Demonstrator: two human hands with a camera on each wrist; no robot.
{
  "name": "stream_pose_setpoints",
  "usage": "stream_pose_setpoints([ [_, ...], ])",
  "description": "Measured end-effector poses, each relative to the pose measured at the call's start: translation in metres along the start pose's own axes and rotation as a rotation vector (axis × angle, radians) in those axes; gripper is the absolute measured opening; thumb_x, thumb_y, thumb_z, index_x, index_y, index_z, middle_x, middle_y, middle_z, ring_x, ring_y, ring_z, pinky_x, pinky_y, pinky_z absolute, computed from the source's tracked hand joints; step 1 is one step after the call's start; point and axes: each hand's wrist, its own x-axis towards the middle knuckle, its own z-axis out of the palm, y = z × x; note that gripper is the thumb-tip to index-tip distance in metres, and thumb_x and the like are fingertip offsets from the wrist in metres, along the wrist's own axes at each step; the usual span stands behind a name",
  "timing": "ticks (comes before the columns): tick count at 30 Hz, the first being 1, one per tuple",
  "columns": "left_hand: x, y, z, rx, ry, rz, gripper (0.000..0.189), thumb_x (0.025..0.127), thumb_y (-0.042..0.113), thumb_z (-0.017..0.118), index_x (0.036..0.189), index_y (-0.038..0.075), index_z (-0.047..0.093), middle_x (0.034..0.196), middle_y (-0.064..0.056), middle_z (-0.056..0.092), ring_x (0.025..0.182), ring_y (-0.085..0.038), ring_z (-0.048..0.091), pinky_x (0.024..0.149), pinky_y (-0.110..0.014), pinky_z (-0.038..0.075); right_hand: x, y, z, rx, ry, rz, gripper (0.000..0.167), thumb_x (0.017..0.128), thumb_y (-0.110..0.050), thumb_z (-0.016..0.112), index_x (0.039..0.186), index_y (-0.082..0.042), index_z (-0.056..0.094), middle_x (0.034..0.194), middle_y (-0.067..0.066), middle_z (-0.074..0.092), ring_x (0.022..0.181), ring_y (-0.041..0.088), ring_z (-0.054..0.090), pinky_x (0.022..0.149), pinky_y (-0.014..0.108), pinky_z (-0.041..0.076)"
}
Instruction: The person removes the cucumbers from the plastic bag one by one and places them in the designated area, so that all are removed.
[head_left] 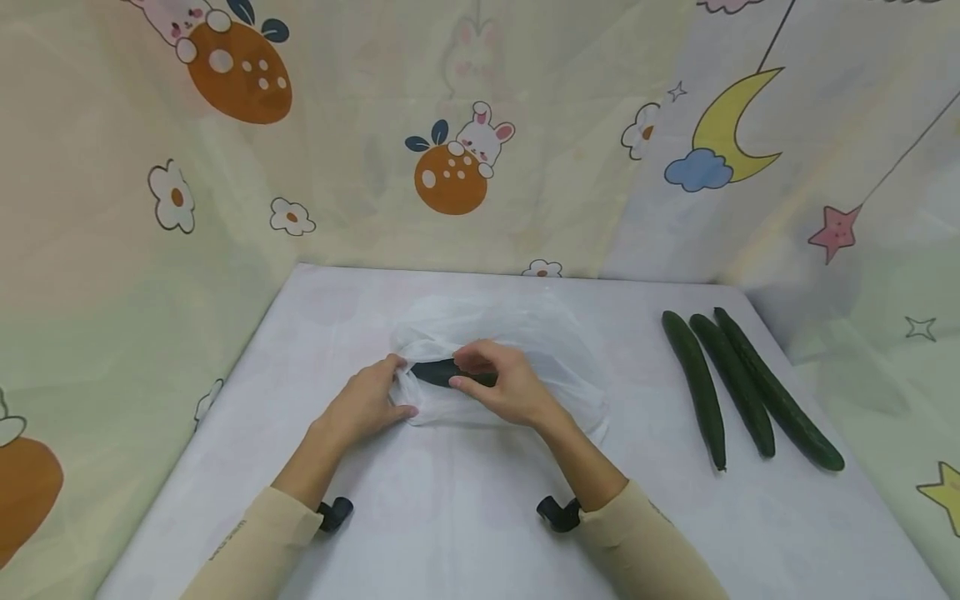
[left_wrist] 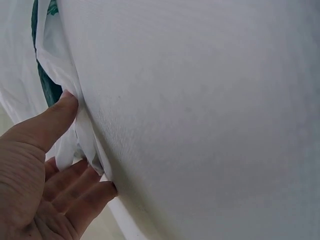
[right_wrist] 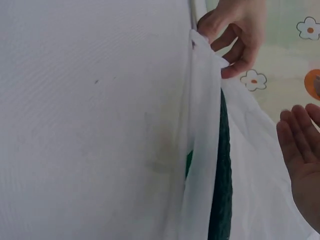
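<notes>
A white translucent plastic bag (head_left: 555, 350) lies mid-table, with a dark green cucumber (head_left: 431, 372) showing at its mouth. My left hand (head_left: 363, 400) holds the bag's mouth at its left end; in the left wrist view the thumb and fingers of that hand (left_wrist: 60, 165) are on the bag's edge. Over the cucumber's right part is my right hand (head_left: 513, 387), thumb and fingers apart. The right wrist view shows its fingers (right_wrist: 295, 135) fairly straight and clear of the cucumber (right_wrist: 223, 170). How far the cucumber reaches into the bag is hidden.
Three more cucumbers lie side by side on the right of the table: a left one (head_left: 697, 387), a middle one (head_left: 735, 383) and a right one (head_left: 780, 392). The white-covered table (head_left: 450, 517) is bordered by printed cloth (head_left: 337, 150) behind and at both sides.
</notes>
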Motion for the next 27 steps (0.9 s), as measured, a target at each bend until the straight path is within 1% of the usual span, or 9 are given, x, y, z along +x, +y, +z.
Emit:
stream_pose_setpoints([
  [2, -0.001, 0.001, 0.0, 0.0, -0.003, -0.002, 0.082, 0.081, 0.037, 0.089, 0.144, 0.005, 0.047, 0.122, -0.016, 0.067, 0.113, -0.033, 0.066, 0.096, -0.051, 0.053, 0.0, 0.003, 0.001, -0.005, -0.034, 0.019, 0.028, 0.095, -0.022, 0.077, 0.119, -0.009, 0.069, 0.113, 0.01, 0.073, 0.103, 0.018, 0.071, 0.094, 0.035, 0.058],
  [4, -0.001, 0.001, 0.0, 0.0, -0.003, -0.001, 0.082, 0.081, 0.037, 0.089, 0.145, 0.006, 0.047, 0.122, -0.015, 0.067, 0.113, -0.033, 0.066, 0.096, -0.051, 0.053, 0.0, 0.007, 0.001, -0.012, -0.061, 0.036, 0.028, 0.096, -0.023, 0.075, 0.119, -0.009, 0.069, 0.112, 0.01, 0.073, 0.102, 0.016, 0.071, 0.094, 0.037, 0.058],
  [8, 0.0, 0.002, -0.002, -0.002, -0.004, 0.007, 0.082, 0.081, 0.036, 0.089, 0.145, 0.005, 0.047, 0.122, -0.016, 0.067, 0.113, -0.033, 0.066, 0.096, -0.051, 0.053, 0.001, 0.013, 0.0, -0.033, -0.099, 0.057, 0.033, 0.096, -0.024, 0.075, 0.122, -0.004, 0.068, 0.117, 0.013, 0.073, 0.108, 0.022, 0.07, 0.098, 0.041, 0.056],
  [11, -0.001, 0.003, -0.003, -0.002, -0.008, 0.003, 0.082, 0.081, 0.036, 0.089, 0.144, 0.004, 0.047, 0.122, -0.016, 0.067, 0.113, -0.034, 0.066, 0.096, -0.051, 0.053, 0.002, 0.016, -0.002, -0.057, -0.128, 0.063, 0.037, 0.095, -0.024, 0.075, 0.124, -0.002, 0.068, 0.12, 0.013, 0.072, 0.112, 0.027, 0.069, 0.1, 0.04, 0.055],
  [14, -0.001, 0.003, -0.003, -0.001, -0.013, -0.005, 0.082, 0.081, 0.036, 0.089, 0.144, 0.005, 0.047, 0.122, -0.015, 0.067, 0.113, -0.033, 0.065, 0.096, -0.051, 0.052, 0.003, 0.02, -0.003, -0.081, -0.152, 0.071, 0.038, 0.096, -0.024, 0.075, 0.125, -0.001, 0.067, 0.123, 0.012, 0.071, 0.114, 0.027, 0.068, 0.101, 0.04, 0.054],
  [18, 0.0, 0.003, -0.003, -0.002, -0.014, -0.007, 0.082, 0.081, 0.036, 0.089, 0.145, 0.005, 0.047, 0.123, -0.015, 0.067, 0.114, -0.033, 0.065, 0.097, -0.051, 0.052, 0.003, 0.024, -0.006, -0.105, -0.171, 0.099, 0.039, 0.096, -0.025, 0.076, 0.126, -0.002, 0.067, 0.125, 0.011, 0.07, 0.118, 0.025, 0.066, 0.104, 0.04, 0.052],
  [23, 0.0, 0.001, -0.002, 0.005, -0.008, -0.008, 0.083, 0.081, 0.036, 0.089, 0.145, 0.005, 0.047, 0.123, -0.015, 0.067, 0.113, -0.033, 0.065, 0.097, -0.051, 0.052, 0.004, 0.027, -0.008, -0.14, -0.173, 0.11, 0.041, 0.095, -0.027, 0.076, 0.128, -0.004, 0.067, 0.128, 0.01, 0.07, 0.123, 0.024, 0.065, 0.107, 0.042, 0.05],
  [27, 0.0, -0.001, -0.001, 0.0, -0.006, -0.005, 0.083, 0.081, 0.037, 0.089, 0.145, 0.006, 0.047, 0.124, -0.016, 0.067, 0.114, -0.033, 0.066, 0.097, -0.051, 0.052, 0.002, 0.031, -0.009, -0.202, -0.177, 0.136, 0.042, 0.095, -0.028, 0.077, 0.129, -0.007, 0.067, 0.129, 0.006, 0.07, 0.126, 0.023, 0.063, 0.109, 0.042, 0.047],
])
